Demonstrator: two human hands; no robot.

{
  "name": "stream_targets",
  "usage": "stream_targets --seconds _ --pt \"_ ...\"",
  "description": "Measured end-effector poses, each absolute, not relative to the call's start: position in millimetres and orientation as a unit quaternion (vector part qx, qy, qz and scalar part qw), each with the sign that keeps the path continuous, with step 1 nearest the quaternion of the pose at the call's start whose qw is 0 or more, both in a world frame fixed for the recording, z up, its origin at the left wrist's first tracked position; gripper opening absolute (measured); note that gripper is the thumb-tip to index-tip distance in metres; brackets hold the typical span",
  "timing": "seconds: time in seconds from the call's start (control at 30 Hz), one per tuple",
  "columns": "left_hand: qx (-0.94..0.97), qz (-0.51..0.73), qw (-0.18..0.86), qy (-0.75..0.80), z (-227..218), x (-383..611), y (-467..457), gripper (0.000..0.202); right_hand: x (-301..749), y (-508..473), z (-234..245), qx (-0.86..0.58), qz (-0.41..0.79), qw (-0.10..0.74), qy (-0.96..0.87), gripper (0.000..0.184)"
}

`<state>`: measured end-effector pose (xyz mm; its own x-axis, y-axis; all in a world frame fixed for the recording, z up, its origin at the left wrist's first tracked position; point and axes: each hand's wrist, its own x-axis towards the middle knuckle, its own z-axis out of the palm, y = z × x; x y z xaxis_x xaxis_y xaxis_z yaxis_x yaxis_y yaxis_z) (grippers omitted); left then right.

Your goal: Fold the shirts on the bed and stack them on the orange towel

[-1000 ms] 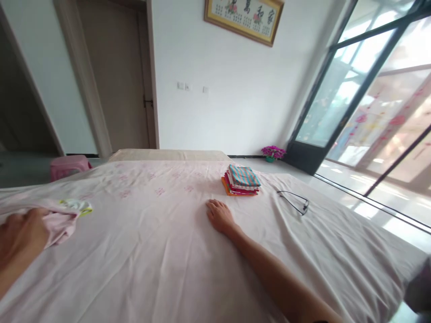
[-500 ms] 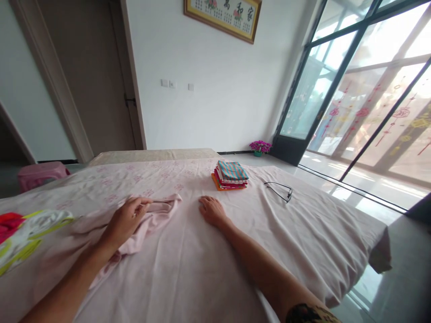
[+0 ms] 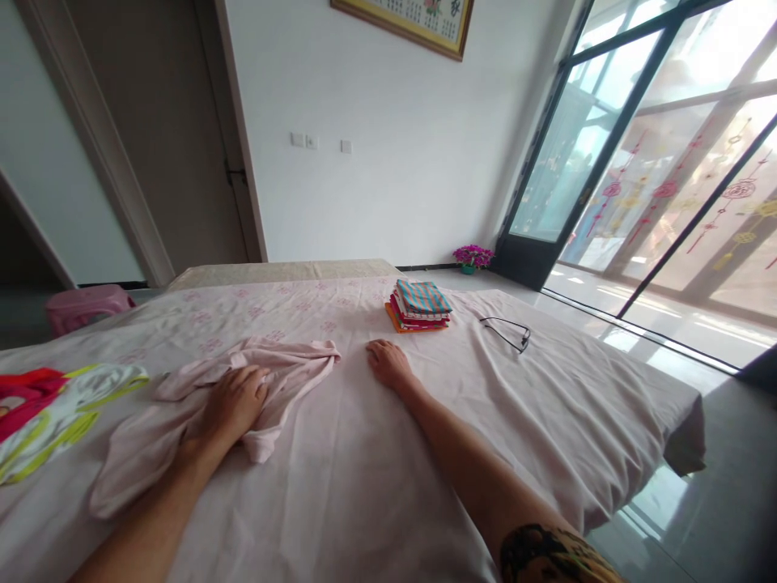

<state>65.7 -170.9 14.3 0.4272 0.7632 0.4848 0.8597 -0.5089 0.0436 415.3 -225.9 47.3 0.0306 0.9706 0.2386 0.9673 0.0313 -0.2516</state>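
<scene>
A pale pink garment (image 3: 297, 364) lies crumpled on the pale pink sheet covering the bed or table. On top of it rests my left hand (image 3: 239, 398), palm down, its fingers lying on the cloth rather than pinching it. My right hand (image 3: 389, 364) lies palm down on the bare sheet, fingers out and holding nothing. Just beyond it sits a neat stack of folded cloths (image 3: 422, 306), with a blue-and-orange striped piece on top and red and orange ones beneath.
Glasses (image 3: 508, 332) lie right of the stack. Red, white and yellow-green clothing (image 3: 73, 405) is heaped at the left edge. A pink stool (image 3: 91, 304) stands beyond on the floor, and a potted purple flower (image 3: 473, 257) sits by the glass doors.
My left hand has let go of the pink garment's edge and settled flat on it; the garment looks more spread out. My right hand stays on the sheet. The view has shifted slightly.
</scene>
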Motion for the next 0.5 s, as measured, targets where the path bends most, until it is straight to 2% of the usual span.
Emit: stream_targets --seconds 0.5 --pt "-0.822 -0.28 0.061 -0.492 21.0 69.5 -177.9 0.016 414.4 -224.7 52.8 -0.701 -0.003 0.155 -0.696 0.034"
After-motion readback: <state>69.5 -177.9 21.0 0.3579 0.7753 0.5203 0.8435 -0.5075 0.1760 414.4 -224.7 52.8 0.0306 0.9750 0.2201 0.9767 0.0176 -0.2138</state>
